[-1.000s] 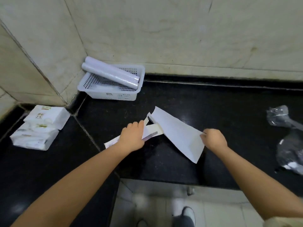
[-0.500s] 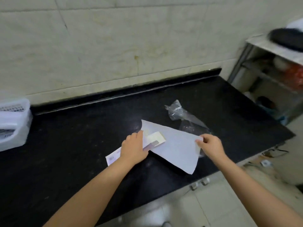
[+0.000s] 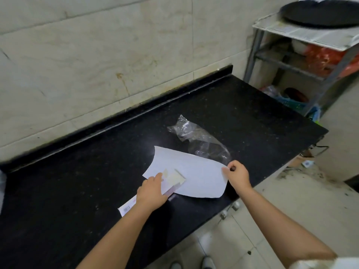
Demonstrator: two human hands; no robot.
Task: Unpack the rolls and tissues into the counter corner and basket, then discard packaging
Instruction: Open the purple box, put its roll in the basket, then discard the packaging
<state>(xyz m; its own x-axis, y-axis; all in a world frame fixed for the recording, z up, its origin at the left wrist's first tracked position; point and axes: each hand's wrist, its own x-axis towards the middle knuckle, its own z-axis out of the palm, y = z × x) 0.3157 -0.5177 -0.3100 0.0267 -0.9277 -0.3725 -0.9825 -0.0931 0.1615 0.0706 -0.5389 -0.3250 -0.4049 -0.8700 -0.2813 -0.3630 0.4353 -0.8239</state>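
Note:
A white paper wrapper sheet [image 3: 196, 171] lies curled on the black counter [image 3: 77, 187] near its front edge. My right hand [image 3: 238, 174] pinches the sheet's right edge between thumb and fingers. My left hand [image 3: 151, 191] presses flat on a narrow printed label strip [image 3: 126, 207] and a small cream flap [image 3: 174, 178] at the sheet's left corner. A crumpled clear plastic bag [image 3: 198, 139] rests just behind the sheet. The basket, rolls and tissue packs are out of view to the left.
A metal rack [image 3: 303, 55] with a dark round pan [image 3: 320, 13] on top stands at the counter's right end. The tiled wall [image 3: 97, 65] runs behind the counter. Tiled floor [image 3: 291, 210] and my shoes lie below the front edge.
The view has swung right, away from the basket and tissue packs. Both hands keep hold of the paper wrapper, now beside the clear plastic bag.

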